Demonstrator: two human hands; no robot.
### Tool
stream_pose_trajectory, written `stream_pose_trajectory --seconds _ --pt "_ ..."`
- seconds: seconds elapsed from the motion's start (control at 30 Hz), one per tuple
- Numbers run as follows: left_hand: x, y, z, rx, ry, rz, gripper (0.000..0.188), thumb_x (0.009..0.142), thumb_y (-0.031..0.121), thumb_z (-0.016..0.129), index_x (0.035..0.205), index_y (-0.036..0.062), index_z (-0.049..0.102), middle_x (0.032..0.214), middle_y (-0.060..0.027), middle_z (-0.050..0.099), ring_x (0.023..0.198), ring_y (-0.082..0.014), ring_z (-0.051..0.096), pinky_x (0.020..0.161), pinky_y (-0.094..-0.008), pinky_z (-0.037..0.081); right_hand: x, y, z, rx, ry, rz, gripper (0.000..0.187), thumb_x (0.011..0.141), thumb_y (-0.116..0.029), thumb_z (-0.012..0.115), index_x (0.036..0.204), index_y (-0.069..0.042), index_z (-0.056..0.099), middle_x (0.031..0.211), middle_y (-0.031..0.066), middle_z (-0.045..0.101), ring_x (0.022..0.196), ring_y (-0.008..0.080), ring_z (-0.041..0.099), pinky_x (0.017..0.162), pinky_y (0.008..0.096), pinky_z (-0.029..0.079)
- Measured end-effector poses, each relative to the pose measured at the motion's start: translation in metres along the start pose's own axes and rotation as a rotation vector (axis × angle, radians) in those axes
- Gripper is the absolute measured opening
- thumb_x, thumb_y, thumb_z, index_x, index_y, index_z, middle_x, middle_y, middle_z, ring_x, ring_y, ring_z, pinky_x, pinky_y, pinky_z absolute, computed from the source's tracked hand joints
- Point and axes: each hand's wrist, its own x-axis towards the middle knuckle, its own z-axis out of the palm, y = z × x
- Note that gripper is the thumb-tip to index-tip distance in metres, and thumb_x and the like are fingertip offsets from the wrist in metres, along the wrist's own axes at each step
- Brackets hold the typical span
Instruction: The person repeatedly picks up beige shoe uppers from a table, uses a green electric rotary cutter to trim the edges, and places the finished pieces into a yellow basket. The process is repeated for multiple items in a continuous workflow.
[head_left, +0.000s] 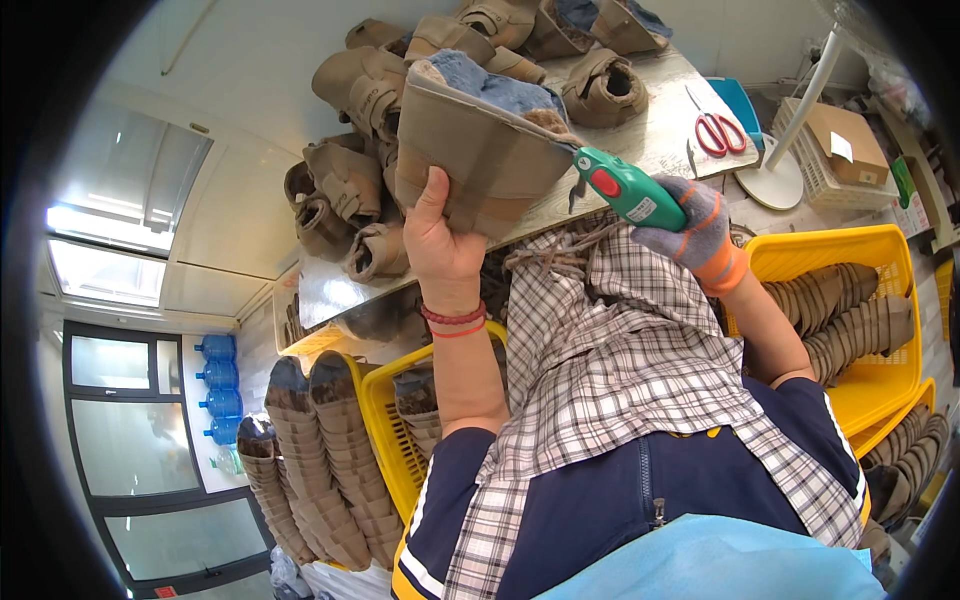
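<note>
Near yellow baskets (pixel 840 248) of uppers (pixel 860 338), left fingers (pixel 431 198) clamp an upper (pixel 480 150), right (pixel 698 235) a tool (pixel 635 197).

a shoe workshop, shown by stacked uppers (pixel 338 440), yellow crates (pixel 840 246) and a worktable (pixel 665 140).

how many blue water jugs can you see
4 blue water jugs, one above another in a single column, just right of the dark-framed panels. More may be hidden behind them.

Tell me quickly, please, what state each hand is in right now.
Left hand: bare, closed on the brown, fleece-lined shoe upper, holding it up.
Right hand: gloved, closed around the green handheld tool.
</note>
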Motion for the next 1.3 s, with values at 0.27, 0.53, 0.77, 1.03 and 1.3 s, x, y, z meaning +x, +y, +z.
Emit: stream_pose_trajectory --seconds 0.27,0.53,0.77,1.03,1.3 --pt "-0.004 -0.014 0.006 0.252 -0.095 0.055 0.047 0.089 0.003 0.061 0.134 0.0058 0.047 0.128 -0.0074 0.055 0.118 -0.0239 0.053 0.101 -0.0429 0.044 0.001 -0.004 0.011 0.116 0.012 0.12 0.048 0.068 -0.026 0.085 0.102 -0.001 0.064 0.081 0.0099 0.069 0.068 0.0124 0.065 0.064 0.0262 0.052" --pt "0.0 -0.041 0.002 0.792 -0.22 0.221 0.037 0.089 0.002 0.063 0.125 -0.0003 0.054 0.121 -0.0062 0.061 0.11 -0.0152 0.056 0.091 -0.0301 0.046 0.001 -0.004 0.018 0.33 0.079 0.311 0.047 0.073 -0.027 0.082 0.106 0.0 0.062 0.082 0.0072 0.068 0.07 0.009 0.062 0.062 0.0239 0.052" --pt "0.006 -0.055 -0.027 1.407 -0.372 0.362 0.027 0.085 0.003 0.066 0.112 -0.0022 0.061 0.112 -0.0132 0.064 0.102 -0.0263 0.06 0.085 -0.0362 0.046 0.002 -0.003 0.012 0.255 0.131 0.401 0.045 0.078 -0.032 0.078 0.104 0.0 0.063 0.078 0.0043 0.066 0.069 0.0062 0.058 0.061 0.0223 0.049" --pt "0.0 -0.07 -0.033 1.736 -0.4 0.566 0.04 0.072 -0.004 0.061 0.113 0.001 0.063 0.12 -0.0203 0.054 0.111 -0.0421 0.048 0.095 -0.0486 0.038 0.0 0.0 0.004 0.522 0.166 0.57 0.039 0.081 -0.033 0.075 0.099 -0.001 0.063 0.069 -0.0012 0.058 0.058 0.0036 0.051 0.052 0.0193 0.041" --pt "-0.002 -0.08 -0.034 1.576 -0.474 0.53 0.035 0.079 -0.007 0.059 0.113 -0.0015 0.06 0.12 -0.0202 0.056 0.11 -0.038 0.053 0.095 -0.0424 0.042 0.005 0.016 -0.018 0.55 0.283 0.584 0.042 0.087 -0.041 0.066 0.099 -0.001 0.06 0.069 0.0017 0.056 0.054 0.0094 0.051 0.05 0.0228 0.04"
